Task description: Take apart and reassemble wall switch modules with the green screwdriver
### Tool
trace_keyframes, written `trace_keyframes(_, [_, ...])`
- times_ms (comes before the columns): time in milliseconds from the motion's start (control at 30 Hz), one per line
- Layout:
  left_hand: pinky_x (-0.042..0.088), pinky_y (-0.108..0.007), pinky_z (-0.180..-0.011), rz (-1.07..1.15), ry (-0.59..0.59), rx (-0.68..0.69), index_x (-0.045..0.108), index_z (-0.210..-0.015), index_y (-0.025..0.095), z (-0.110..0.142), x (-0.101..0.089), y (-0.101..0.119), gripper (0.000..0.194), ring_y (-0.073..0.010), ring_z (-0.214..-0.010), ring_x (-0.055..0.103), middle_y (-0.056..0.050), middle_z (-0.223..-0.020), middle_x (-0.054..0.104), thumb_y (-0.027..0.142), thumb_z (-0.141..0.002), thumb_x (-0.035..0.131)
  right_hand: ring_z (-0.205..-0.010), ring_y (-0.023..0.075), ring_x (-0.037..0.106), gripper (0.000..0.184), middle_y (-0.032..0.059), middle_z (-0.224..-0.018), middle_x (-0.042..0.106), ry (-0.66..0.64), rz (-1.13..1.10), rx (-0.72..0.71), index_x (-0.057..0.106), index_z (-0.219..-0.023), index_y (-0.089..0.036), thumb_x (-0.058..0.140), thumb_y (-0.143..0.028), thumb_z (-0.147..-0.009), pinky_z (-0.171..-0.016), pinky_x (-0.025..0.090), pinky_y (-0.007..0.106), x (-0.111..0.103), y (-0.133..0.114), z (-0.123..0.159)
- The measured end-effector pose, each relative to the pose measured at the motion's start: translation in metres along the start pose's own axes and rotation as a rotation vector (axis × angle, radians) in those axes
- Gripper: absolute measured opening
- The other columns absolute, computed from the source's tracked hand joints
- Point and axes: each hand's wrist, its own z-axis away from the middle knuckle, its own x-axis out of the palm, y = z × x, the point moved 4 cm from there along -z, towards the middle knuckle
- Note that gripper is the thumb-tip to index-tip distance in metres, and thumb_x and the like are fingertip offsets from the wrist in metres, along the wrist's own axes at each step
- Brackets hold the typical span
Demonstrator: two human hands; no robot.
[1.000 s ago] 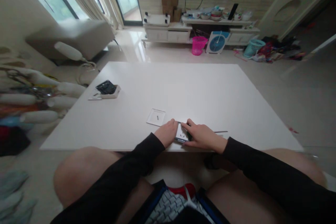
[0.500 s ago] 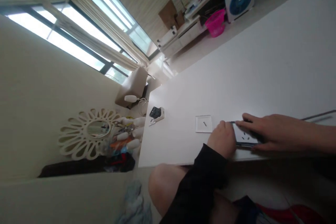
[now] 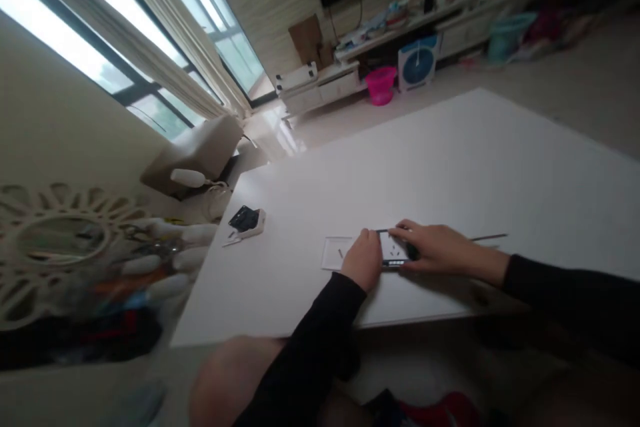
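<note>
A white socket panel with dark slots and a dark edge (image 3: 391, 247) lies low over the white table between my hands. My left hand (image 3: 364, 257) is closed around its left end. My right hand (image 3: 435, 247) spans it from the right, thumb and fingers at opposite edges. A dark item (image 3: 412, 251) shows partly under the right palm; its kind is hidden. Left of my left hand lies a pale square cover (image 3: 331, 255) with a small dark screw-like piece (image 3: 341, 253) on it. A thin dark rod (image 3: 490, 237) sticks out beyond my right wrist.
On the left of the white table (image 3: 425, 167) sits a white box with black parts (image 3: 247, 220). The table's front edge runs close before my knees. Farther off stand a pink bucket (image 3: 381, 85), a blue and white fan (image 3: 418, 65) and a low cabinet (image 3: 340, 87).
My view has swung to the right, so the table and hands appear farther left. Both hands keep their hold on the socket panel, and my left hand now overlaps the pale square's edge in view.
</note>
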Motion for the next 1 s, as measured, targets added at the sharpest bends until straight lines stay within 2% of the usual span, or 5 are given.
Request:
trace_keyframes(233, [0.056,-0.038,-0.097,0.000,0.089,0.026,0.061,-0.109,0.013,-0.051,-0.014,-0.034,0.019,-0.0254,-0.105,0.067,-0.014,-0.111,0.067,0.005,-0.102,0.045,-0.113,0.0310,0.072,0.068,0.0098,-0.139,0.068,-0.094,-0.017,-0.020,0.064,-0.142,-0.030,0.086,-0.044,-0.079,-0.090,0.055,0.036,-0.016,0.015,-0.063])
trace_keyframes(567, [0.053,-0.035,-0.095,0.189,0.225,-0.140,0.065,-0.105,0.014,-0.100,-0.028,-0.088,0.022,-0.0244,-0.105,0.068,-0.014,-0.109,0.069,0.016,-0.106,0.043,-0.112,0.0260,0.071,0.071,0.0074,-0.131,0.071,-0.026,-0.078,0.004,0.070,-0.140,-0.029,0.092,-0.041,-0.073,-0.096,0.054,0.034,-0.009,0.046,-0.140])
trace_keyframes(767, [0.053,-0.052,-0.100,0.227,0.186,-0.332,0.063,-0.126,0.015,-0.058,-0.037,-0.101,0.039,-0.0374,-0.125,0.061,-0.020,-0.129,0.065,0.038,-0.094,0.068,-0.113,0.0269,0.071,0.076,0.0066,-0.132,0.070,-0.018,-0.144,0.011,0.070,-0.139,-0.030,0.094,-0.045,-0.069,-0.099,0.054,0.036,-0.006,0.055,-0.144])
trace_keyframes(900, [0.045,-0.073,-0.103,0.175,0.052,-0.620,0.045,-0.156,0.026,-0.002,-0.004,-0.092,0.094,-0.0556,-0.149,0.036,-0.026,-0.164,0.040,0.052,-0.075,0.086,-0.121,0.0279,0.069,0.076,0.0072,-0.143,0.067,-0.007,-0.148,0.017,0.067,-0.144,-0.030,0.091,-0.042,-0.072,-0.104,0.053,0.036,-0.007,0.053,-0.147])
trace_keyframes(1000, [0.040,-0.070,-0.113,0.152,0.099,-0.625,0.042,-0.160,0.026,0.019,0.028,-0.083,0.078,-0.0525,-0.156,0.030,-0.024,-0.171,0.033,0.042,-0.091,0.074,-0.138,0.0314,0.061,0.075,0.0105,-0.159,0.056,0.032,-0.136,0.047,0.061,-0.150,-0.029,0.085,-0.040,-0.080,-0.112,0.049,0.040,-0.006,0.053,-0.147])
